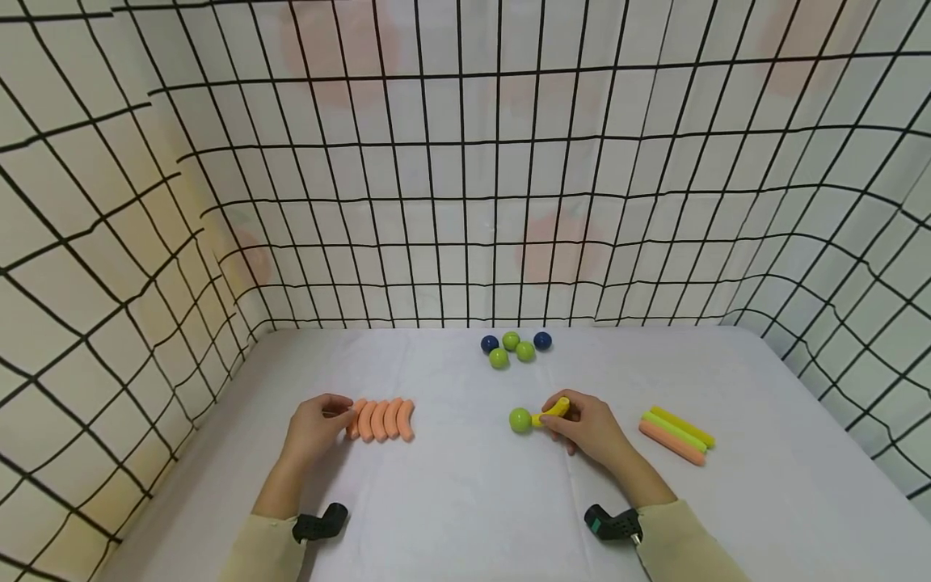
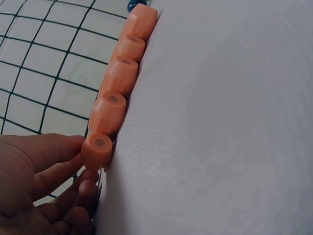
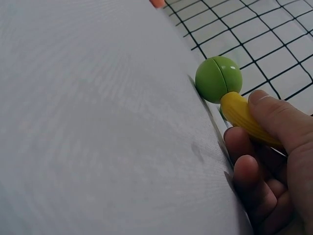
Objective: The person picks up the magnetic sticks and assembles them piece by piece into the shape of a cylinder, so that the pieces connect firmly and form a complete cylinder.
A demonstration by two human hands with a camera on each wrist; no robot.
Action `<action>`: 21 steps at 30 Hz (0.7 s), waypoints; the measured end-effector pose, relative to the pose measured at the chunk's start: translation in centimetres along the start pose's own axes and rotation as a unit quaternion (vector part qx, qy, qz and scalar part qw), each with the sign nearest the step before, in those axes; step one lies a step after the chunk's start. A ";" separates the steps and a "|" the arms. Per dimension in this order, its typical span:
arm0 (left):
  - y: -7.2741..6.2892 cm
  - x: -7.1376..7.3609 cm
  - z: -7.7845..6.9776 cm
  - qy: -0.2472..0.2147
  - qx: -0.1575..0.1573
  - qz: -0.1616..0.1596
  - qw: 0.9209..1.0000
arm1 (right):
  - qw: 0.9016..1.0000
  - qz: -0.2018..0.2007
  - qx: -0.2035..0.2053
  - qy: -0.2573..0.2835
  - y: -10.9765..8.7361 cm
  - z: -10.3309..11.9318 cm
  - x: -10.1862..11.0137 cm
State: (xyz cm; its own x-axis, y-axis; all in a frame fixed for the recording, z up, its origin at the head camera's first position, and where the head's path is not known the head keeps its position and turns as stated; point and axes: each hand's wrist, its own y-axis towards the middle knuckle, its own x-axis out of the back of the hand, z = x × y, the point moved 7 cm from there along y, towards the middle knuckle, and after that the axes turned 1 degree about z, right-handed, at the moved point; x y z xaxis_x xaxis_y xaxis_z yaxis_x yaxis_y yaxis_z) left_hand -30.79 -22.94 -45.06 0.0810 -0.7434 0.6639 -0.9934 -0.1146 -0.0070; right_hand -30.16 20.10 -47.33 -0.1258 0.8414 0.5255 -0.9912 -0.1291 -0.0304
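On the left, a row of several orange curved sticks (image 1: 385, 420) lies side by side on the white table. My left hand (image 1: 317, 428) pinches the leftmost orange curved stick (image 2: 97, 151), which touches the one beside it. Right of the middle, my right hand (image 1: 587, 428) holds a ridged yellow curved stick (image 3: 242, 115) between thumb and fingers. The stick's free end meets a green ball (image 1: 520, 420), which has a seam line (image 3: 218, 81) in the right wrist view. My right fingers partly cover the yellow stick.
Toward the back lie three green balls (image 1: 511, 341) and two dark blue balls (image 1: 542, 340). At the right, yellow, lime and orange straight sticks (image 1: 676, 436) lie together. Black netting (image 1: 465, 202) over white cloth borders the table at the back and sides.
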 end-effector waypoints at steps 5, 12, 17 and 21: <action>-0.1 0.0 0.0 0.001 0.008 0.003 1.000 | 1.000 -0.002 0.001 0.001 0.1 0.0 -0.1; -0.4 0.3 -0.4 0.031 0.015 -0.011 0.999 | 1.000 -0.004 -0.007 0.003 0.1 -0.2 -0.2; -0.4 0.4 -0.6 0.041 0.020 -0.008 0.999 | 1.000 -0.004 -0.007 0.005 0.1 -0.1 -0.1; -0.4 0.3 -0.4 0.031 0.028 0.000 0.999 | 1.000 -0.004 -0.005 0.009 0.1 -0.1 -0.1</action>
State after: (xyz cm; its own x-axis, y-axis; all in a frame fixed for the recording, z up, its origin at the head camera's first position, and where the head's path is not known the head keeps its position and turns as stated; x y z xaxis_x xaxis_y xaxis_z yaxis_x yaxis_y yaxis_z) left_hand -30.41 -22.89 -44.55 0.0732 -0.7008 0.7096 -0.9873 -0.1513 -0.0476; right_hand -30.20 20.05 -47.51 -0.1191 0.8514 0.5108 -0.9924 -0.1173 -0.0358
